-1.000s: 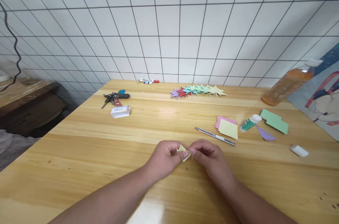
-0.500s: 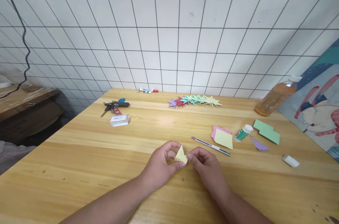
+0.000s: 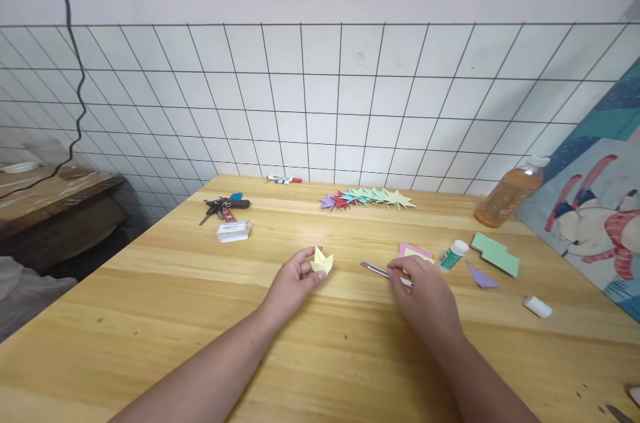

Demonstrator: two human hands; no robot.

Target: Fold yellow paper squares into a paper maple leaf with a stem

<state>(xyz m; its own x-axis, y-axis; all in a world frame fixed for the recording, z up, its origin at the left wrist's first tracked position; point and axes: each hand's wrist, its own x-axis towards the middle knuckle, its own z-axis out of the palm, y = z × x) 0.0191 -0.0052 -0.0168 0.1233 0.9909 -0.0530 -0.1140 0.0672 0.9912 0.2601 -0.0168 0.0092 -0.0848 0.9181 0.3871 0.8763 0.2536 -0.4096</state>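
Observation:
My left hand [image 3: 296, 281] pinches a small folded piece of pale yellow paper [image 3: 323, 263] between thumb and fingers, its pointed tips facing up. To the right, my right hand [image 3: 425, 289] hovers over the utility knife [image 3: 375, 269] and the stacked square paper sheets. Its thumb and index finger are apart, and part of the knife shows between them. The hand covers most of the yellow sheet [image 3: 413, 252] and leaves a strip of the pink sheet [image 3: 407, 248] visible. Just beyond that hand stands a tilted-looking glue stick [image 3: 453, 255] with a white cap.
Along the back lie a chain of coloured folded paper pieces [image 3: 367, 197] and a marker [image 3: 284, 179]. Keys [image 3: 227, 204] and a small white box [image 3: 234, 231] sit left. Rightward are green sheets [image 3: 495, 254], a purple triangle [image 3: 483, 275], an eraser [image 3: 537, 307] and a bottle [image 3: 510, 193].
My right hand has let go of the yellow folded paper and moved right over the knife and sheets. My left hand has shifted left and away from me with the paper. The view has tilted up.

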